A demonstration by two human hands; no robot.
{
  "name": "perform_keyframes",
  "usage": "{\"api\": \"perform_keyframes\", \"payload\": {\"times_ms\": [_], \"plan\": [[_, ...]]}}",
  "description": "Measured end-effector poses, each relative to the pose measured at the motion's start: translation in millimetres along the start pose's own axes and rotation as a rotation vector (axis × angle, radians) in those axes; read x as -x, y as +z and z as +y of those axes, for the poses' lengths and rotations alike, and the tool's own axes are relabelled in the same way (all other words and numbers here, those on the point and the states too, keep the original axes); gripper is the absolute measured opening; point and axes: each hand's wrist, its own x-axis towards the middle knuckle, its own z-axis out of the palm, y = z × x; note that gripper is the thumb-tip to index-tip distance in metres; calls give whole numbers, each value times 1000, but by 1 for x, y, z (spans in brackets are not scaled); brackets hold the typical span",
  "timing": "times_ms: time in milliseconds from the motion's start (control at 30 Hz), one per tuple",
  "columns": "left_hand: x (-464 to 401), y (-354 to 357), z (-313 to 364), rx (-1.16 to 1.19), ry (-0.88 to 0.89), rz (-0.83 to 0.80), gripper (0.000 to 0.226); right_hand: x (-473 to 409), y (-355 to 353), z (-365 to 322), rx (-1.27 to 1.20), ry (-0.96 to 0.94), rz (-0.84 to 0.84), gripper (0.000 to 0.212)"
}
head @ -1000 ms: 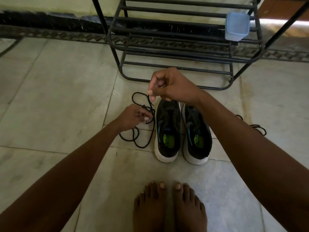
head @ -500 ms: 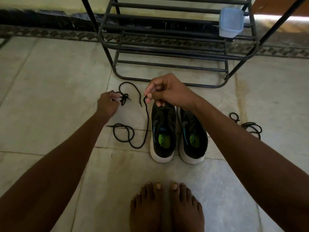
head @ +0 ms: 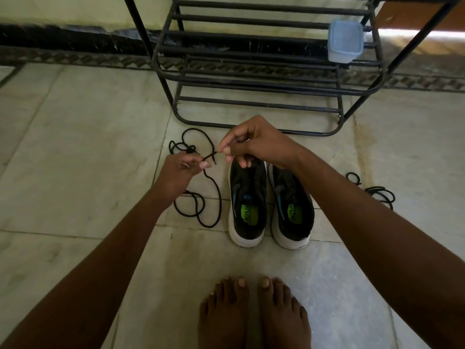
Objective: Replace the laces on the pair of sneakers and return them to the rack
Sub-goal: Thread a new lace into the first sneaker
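Note:
Two dark sneakers with white soles stand side by side on the floor, the left sneaker (head: 247, 205) and the right sneaker (head: 292, 210), toes toward the rack. A long black lace (head: 214, 195) loops on the tiles left of them. My left hand (head: 180, 170) pinches a stretch of this lace. My right hand (head: 254, 142) pinches the lace's end just above the left sneaker's toe, a short taut piece running between the two hands. A second black lace (head: 377, 191) lies bunched on the floor to the right.
A black metal shoe rack (head: 264, 79) stands against the wall right behind the sneakers, with a pale blue lidded plastic box (head: 346, 44) on an upper shelf. My bare feet (head: 254, 313) are on the tiles just in front of the sneakers.
My left hand swung out left with the lace, then came back toward my right hand, and both now pinch the lace close together. My right hand stayed over the left sneaker's toe.

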Motion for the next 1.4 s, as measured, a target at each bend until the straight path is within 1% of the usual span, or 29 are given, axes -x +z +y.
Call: {"api": "perform_keyframes", "payload": {"times_ms": [33, 100, 167, 200, 233, 300, 367, 433, 500, 567, 667, 700, 800, 900, 1000, 1100, 1267, 1400], "plan": [[-1, -5, -5, -7, -21, -6, 8, 1, 0, 0, -22, 7, -7, 13], [3, -16, -23, -124, -31, 1, 13, 0, 4, -1, -78, 30, -27, 15], [12, -29, -45, -354, 10, 79, 29, 0, 6, -3, -151, 59, -44, 22], [19, -36, -56, -449, 5, 134, 39, -1, 8, -3, -186, 68, -53, 29], [26, -43, -67, -507, -4, 171, 45, -1, 9, -3, -208, 70, -59, 35], [38, -55, -82, -532, -64, 158, 46, -3, 10, -4, -207, 58, -68, 41], [47, -59, -87, -527, -114, 102, 49, -4, 11, -3, -187, 48, -64, 39], [47, -58, -85, -536, -117, 91, 45, -4, 13, -3, -125, 31, -39, 31], [41, -56, -84, -562, -131, 96, 31, -3, 16, -3, -66, 22, -13, 25], [33, -55, -81, -625, -178, 80, 16, -3, 17, -3, -44, 32, 20, 23], [26, -55, -76, -677, -164, 80, 25, -2, 17, 0, -26, 42, 50, 22], [26, -54, -72, -658, -123, 95, 23, -2, 16, 2, -6, 33, 63, 21], [23, -48, -40, -459, -1, 143, 11, -2, 16, 3, 125, -26, 129, 14], [19, -40, -7, -326, 142, 118, 8, -3, 17, 3, 254, -64, 132, 15], [23, -33, 12, -159, 143, 79, 8, -4, 18, 4, 313, -69, 62, 21], [28, -24, 24, -67, 148, 86, 11, -4, 18, 7, 368, -43, -10, 21], [34, -10, 35, 7, 136, 79, 39, 1, 18, 11, 439, -31, -5, 16], [38, -3, 38, 6, 157, 67, 41, 5, 16, 12, 481, -35, -24, 16]]}}
